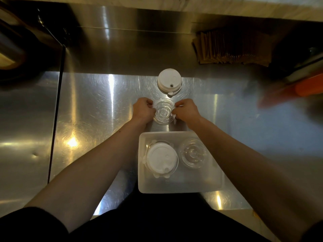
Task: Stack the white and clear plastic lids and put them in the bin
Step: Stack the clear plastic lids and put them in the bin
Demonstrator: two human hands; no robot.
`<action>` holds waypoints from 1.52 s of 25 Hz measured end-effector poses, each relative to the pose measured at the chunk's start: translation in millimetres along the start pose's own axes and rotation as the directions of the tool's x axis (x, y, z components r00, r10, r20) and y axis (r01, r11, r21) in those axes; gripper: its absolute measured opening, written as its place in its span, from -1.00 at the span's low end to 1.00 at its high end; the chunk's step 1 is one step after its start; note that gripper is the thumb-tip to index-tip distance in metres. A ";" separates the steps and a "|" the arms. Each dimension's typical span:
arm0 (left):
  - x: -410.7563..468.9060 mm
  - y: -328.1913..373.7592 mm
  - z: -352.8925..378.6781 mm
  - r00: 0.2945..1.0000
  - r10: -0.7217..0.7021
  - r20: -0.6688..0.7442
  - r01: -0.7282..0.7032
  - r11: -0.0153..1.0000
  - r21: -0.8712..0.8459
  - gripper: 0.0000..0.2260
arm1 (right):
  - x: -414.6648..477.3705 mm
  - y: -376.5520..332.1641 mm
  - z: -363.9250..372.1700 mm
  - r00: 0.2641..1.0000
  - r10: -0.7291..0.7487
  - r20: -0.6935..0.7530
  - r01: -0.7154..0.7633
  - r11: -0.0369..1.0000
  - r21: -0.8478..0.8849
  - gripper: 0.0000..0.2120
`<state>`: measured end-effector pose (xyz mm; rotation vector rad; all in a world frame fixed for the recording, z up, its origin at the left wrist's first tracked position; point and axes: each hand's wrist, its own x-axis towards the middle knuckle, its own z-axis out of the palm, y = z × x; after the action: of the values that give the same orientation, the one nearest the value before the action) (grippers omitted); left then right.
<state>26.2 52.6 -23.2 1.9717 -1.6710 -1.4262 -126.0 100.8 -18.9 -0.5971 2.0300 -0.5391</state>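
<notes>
A stack of clear plastic lids (164, 111) stands on the steel counter just beyond the bin. My left hand (143, 109) grips its left side and my right hand (186, 110) grips its right side. Farther back sits a stack of white lids (169, 79) with a sip hole, untouched. The translucent white bin (180, 186) is close to me; inside it a white lid stack (161, 158) lies on the left and a clear lid stack (193, 154) on the right.
The steel counter (97, 109) stretches left and right of the lids. A pile of brown paper sleeves (232, 48) sits at the back right. A blurred orange object (297, 89) lies at the right edge. A dark seam runs down the left.
</notes>
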 end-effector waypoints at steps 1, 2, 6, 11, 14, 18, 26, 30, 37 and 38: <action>-0.2 0.7 -0.5 1.000 -0.007 -0.005 0.007 1.000 -0.007 -0.72 | 0.1 -0.1 -0.4 1.000 0.017 0.006 -0.017 1.000 0.023 -0.73; -0.7 1.8 -1.5 1.000 -0.006 -0.012 0.006 1.000 -0.017 -0.73 | 0.3 0.3 -0.7 1.000 0.027 0.010 -0.028 0.999 0.041 -0.69; -2.0 7.1 -5.7 1.000 -0.010 -0.022 0.009 0.997 -0.072 -0.75 | -2.0 -0.5 -4.1 1.000 0.014 0.005 -0.014 0.998 0.058 -0.74; -5.4 11.4 -16.7 1.000 -0.006 0.016 0.009 0.987 -0.163 -0.75 | -15.4 -7.9 -18.8 1.000 0.002 -0.004 -0.002 0.989 0.147 -0.79; -12.8 13.5 -21.0 0.999 0.027 0.036 -0.020 0.983 -0.182 -0.75 | -26.9 -9.1 -25.7 0.999 -0.025 -0.025 0.029 0.979 0.204 -0.80; -26.1 16.8 -24.7 0.997 0.065 0.038 -0.056 0.975 -0.217 -0.72 | -37.3 -6.0 -28.2 0.996 -0.064 -0.063 0.078 0.965 0.252 -0.79; -51.4 23.6 -31.1 0.972 0.234 0.035 -0.212 0.925 -0.314 -0.77 | -73.8 3.9 -39.0 0.964 -0.157 -0.214 0.219 0.925 0.309 -0.86; -70.3 26.8 -24.3 0.956 0.289 0.045 -0.253 0.896 -0.364 -0.78 | -94.2 21.9 -52.9 0.947 -0.180 -0.267 0.267 0.902 0.338 -0.86; -120.7 26.1 0.7 0.947 0.321 -0.015 -0.310 0.901 -0.303 -0.78 | -117.5 58.8 -76.7 0.924 -0.242 -0.297 0.335 0.885 0.323 -0.85; -128.3 25.1 4.6 0.950 0.311 -0.025 -0.304 0.902 -0.305 -0.78 | -120.7 64.1 -79.3 0.922 -0.250 -0.295 0.339 0.888 0.310 -0.86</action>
<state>18.7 153.6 59.5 1.4573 -1.5711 -1.4847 -152.3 234.8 60.5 -0.6454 2.0072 -1.1923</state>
